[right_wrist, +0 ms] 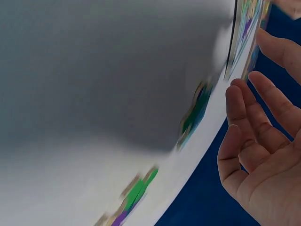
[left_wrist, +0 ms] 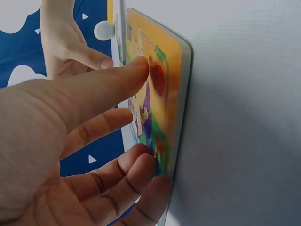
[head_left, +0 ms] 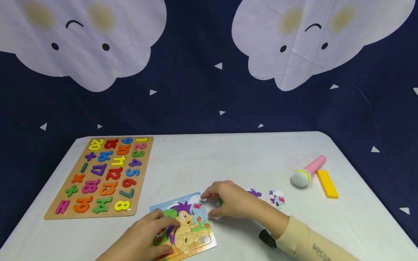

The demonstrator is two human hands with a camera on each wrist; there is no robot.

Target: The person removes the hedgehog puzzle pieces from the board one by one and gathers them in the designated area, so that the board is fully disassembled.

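Observation:
A jigsaw puzzle (head_left: 185, 235) with a purple-haired hedgehog picture lies in its square tray at the front of the table. My left hand (head_left: 142, 238) rests on its left side, thumb and fingertips touching the picture, as the left wrist view also shows. At the tray's upper right corner is my right hand (head_left: 231, 200), its fingers loosely bent. Nothing shows between them in the right wrist view. A green puzzle piece (right_wrist: 195, 113) lies on the table near that hand. Farther right lie loose pieces, one with a butterfly (head_left: 278, 199) and a purple one (head_left: 254, 192), partly hidden.
At the left lies a wooden number board (head_left: 139, 191) with colourful numerals and signs. A pink toy microphone (head_left: 308, 171) and a yellow block (head_left: 327, 184) lie at the right. A small black object (head_left: 268, 238) shows below the right forearm. A dark blue cloud-print cloth (head_left: 193, 61) hangs behind.

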